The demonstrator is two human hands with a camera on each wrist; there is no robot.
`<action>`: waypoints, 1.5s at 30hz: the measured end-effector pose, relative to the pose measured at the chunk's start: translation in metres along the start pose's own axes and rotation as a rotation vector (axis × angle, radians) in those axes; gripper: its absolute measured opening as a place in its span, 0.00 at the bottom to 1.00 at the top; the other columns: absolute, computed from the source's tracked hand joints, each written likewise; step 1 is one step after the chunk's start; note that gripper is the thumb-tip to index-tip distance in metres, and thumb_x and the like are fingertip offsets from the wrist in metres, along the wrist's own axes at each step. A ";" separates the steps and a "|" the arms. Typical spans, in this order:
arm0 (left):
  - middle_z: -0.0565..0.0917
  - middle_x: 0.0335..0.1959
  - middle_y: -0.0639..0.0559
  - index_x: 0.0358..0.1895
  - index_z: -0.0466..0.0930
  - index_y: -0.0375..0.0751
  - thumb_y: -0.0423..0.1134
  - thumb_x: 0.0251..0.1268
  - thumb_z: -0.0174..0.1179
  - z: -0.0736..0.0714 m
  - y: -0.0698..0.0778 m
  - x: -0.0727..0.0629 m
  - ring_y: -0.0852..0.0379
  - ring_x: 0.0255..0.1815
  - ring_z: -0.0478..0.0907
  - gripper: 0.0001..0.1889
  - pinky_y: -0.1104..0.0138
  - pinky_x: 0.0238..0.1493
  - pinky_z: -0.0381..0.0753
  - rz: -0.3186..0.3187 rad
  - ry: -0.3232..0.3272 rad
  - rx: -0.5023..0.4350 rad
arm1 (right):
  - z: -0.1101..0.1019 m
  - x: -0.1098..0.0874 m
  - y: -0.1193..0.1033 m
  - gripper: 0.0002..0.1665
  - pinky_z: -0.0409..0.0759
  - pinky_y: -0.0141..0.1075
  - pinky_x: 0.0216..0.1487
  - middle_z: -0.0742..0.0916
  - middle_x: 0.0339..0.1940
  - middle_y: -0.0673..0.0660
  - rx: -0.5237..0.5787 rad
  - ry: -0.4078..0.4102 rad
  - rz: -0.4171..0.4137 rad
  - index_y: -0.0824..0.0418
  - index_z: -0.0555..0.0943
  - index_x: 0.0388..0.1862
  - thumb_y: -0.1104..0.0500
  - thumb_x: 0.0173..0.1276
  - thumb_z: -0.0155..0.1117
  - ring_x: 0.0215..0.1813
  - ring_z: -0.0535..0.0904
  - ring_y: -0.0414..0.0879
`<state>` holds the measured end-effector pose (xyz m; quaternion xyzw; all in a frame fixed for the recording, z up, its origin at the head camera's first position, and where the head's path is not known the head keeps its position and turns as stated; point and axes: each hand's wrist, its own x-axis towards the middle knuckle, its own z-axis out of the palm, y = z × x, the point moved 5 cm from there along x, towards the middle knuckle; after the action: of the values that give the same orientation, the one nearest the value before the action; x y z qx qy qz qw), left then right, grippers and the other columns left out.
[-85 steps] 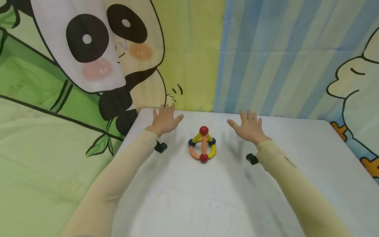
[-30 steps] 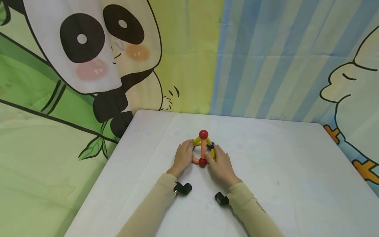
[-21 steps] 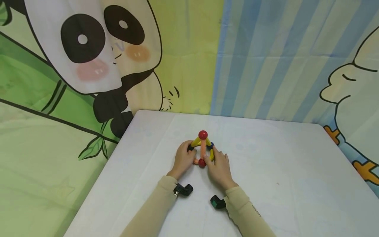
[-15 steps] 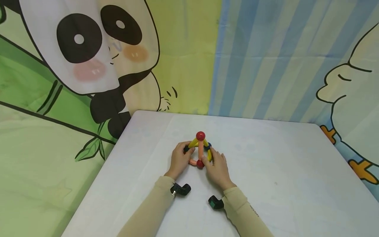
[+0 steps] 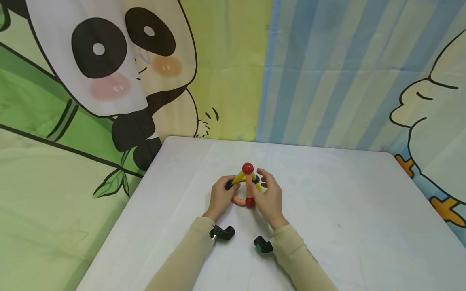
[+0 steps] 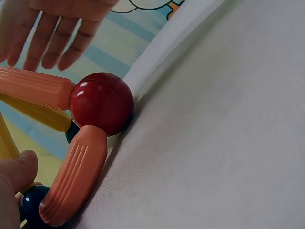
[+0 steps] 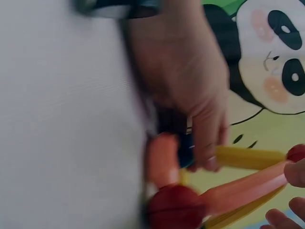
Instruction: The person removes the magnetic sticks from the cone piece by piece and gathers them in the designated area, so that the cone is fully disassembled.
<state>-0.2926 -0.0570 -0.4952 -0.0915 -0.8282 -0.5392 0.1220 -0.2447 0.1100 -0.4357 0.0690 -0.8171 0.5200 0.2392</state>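
Observation:
A pyramid of magnetic rods and balls stands on the table between the hands. Its red top ball (image 5: 248, 168) joins yellow rods and a straight orange rod (image 6: 35, 88), which runs down to a red bottom ball (image 6: 102, 104). A curved orange rod (image 6: 74, 176) leads from there to a dark blue ball (image 6: 33, 205) at the left base corner. My left hand (image 5: 220, 198) pinches that corner between thumb and fingers. At the right side, my right hand (image 5: 269, 198) has its fingers spread off the toy. Its thumb (image 7: 296, 172) overlaps the straight orange rod; whether they touch I cannot tell.
A white-covered table (image 5: 327, 226) carries the toy. Behind it hangs a cloth with a printed panda (image 5: 160, 72) and blue stripes. Small black cameras (image 5: 223, 233) sit at both wrists.
Both hands came from the table's far side to the toy. The left took hold of the blue corner. Lately the right fingers lifted off the right side and rose toward the top.

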 end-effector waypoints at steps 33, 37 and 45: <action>0.84 0.52 0.49 0.54 0.84 0.43 0.43 0.62 0.67 -0.001 0.003 -0.003 0.51 0.57 0.78 0.18 0.54 0.63 0.73 -0.031 -0.015 -0.060 | 0.007 0.025 -0.016 0.21 0.81 0.34 0.39 0.87 0.47 0.52 0.097 -0.064 0.089 0.56 0.82 0.55 0.62 0.62 0.71 0.37 0.81 0.45; 0.84 0.52 0.49 0.54 0.84 0.44 0.43 0.63 0.67 0.000 0.002 -0.004 0.51 0.57 0.78 0.18 0.53 0.63 0.73 -0.036 -0.017 -0.074 | 0.009 0.025 -0.012 0.19 0.79 0.32 0.34 0.88 0.44 0.52 0.138 -0.092 0.161 0.55 0.83 0.55 0.59 0.64 0.70 0.36 0.80 0.45; 0.84 0.52 0.50 0.54 0.84 0.44 0.43 0.62 0.67 -0.001 0.004 -0.003 0.52 0.57 0.78 0.17 0.55 0.63 0.73 -0.030 -0.017 -0.077 | 0.008 0.026 -0.011 0.21 0.78 0.29 0.35 0.86 0.49 0.55 0.279 -0.144 0.310 0.56 0.80 0.58 0.54 0.67 0.67 0.41 0.79 0.47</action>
<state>-0.2888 -0.0564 -0.4919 -0.0882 -0.8092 -0.5717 0.1030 -0.2661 0.1016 -0.4174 0.0121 -0.7532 0.6521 0.0855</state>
